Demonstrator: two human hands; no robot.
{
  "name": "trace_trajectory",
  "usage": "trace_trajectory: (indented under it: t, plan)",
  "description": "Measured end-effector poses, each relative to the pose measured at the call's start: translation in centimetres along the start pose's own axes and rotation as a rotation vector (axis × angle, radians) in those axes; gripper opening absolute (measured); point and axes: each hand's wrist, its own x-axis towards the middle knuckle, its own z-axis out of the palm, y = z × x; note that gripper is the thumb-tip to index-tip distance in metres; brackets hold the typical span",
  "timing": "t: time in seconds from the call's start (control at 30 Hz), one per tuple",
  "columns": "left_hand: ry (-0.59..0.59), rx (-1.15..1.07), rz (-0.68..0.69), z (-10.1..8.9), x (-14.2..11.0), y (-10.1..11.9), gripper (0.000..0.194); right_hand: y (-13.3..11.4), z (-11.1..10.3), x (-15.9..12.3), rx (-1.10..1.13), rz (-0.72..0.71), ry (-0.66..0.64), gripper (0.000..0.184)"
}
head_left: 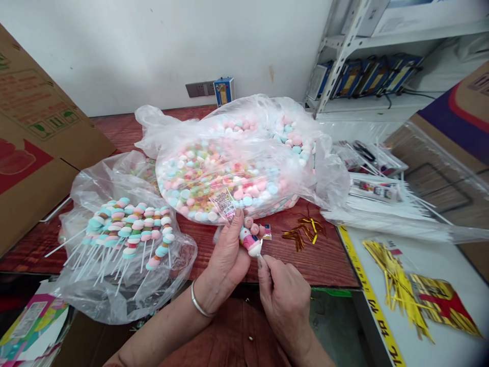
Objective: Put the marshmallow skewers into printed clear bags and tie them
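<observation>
My left hand [228, 251], with a bangle at the wrist, is closed around a small printed clear candy bag [225, 204]. Pink and white candy shows through the lower part of the bag. Below it, my right hand [286, 291] pinches the gathered bottom end, where a stick or tie is mostly hidden by the fingers. Gold twist ties [305, 232] lie on the red-brown table [324, 265] just right of the hands. Behind them rests a big clear bag of pastel marshmallows and gummy rings [229, 168].
At left, marshmallow skewers [132, 224] lie on a crumpled plastic bag [114, 306] beside a cardboard box [42, 112]. On the right are white sticks [385, 206], yellow twist ties [399, 288], another box [451, 148] and a metal shelf [342, 56].
</observation>
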Motion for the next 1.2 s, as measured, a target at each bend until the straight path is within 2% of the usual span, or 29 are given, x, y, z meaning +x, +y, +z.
trace_trajectory:
  t: [0.1,0.17,0.23,0.4,0.47,0.53,0.73,0.9,1.07,1.2]
  plan:
    - [-0.026,0.006,-0.025,0.1,-0.1,0.1,0.024,0.1,0.0,-0.1,-0.122,-0.11,0.032,0.007]
    - [-0.046,0.017,-0.043,0.0,-0.2,0.1,0.026,0.1,-0.3,0.0,-0.028,-0.055,-0.005,0.008]
    - [-0.07,0.03,-0.04,-0.1,-0.2,-0.1,0.025,0.1,-0.6,0.1,0.179,0.129,-0.095,0.018]
    - [-0.115,0.036,-0.048,-0.3,-0.2,-0.4,0.027,0.0,-0.8,0.5,0.821,0.74,-0.329,0.036]
    - [-0.108,0.034,-0.056,-0.4,-0.1,-0.3,0.027,0.1,-0.6,0.4,1.026,0.895,-0.359,0.04]
    - [-0.107,0.036,-0.06,-0.5,-0.1,-0.1,0.027,0.3,-0.3,0.2,1.143,0.985,-0.362,0.042]
    - [-0.1,0.038,-0.069,-0.6,-0.1,-0.8,0.028,0.3,0.4,0.2,1.219,1.022,-0.348,0.046]
    - [-0.054,0.082,-0.115,-0.5,-0.4,-1.3,0.033,0.0,0.4,0.9,1.172,1.007,-0.248,0.046]
    - [-0.102,0.083,0.015,-0.5,0.1,0.0,0.033,0.3,-0.3,1.1,1.374,1.18,-0.306,0.045]
    - [-0.054,0.081,-0.006,-0.5,0.5,0.4,0.024,0.6,-0.9,0.9,1.426,1.166,-0.37,0.039]
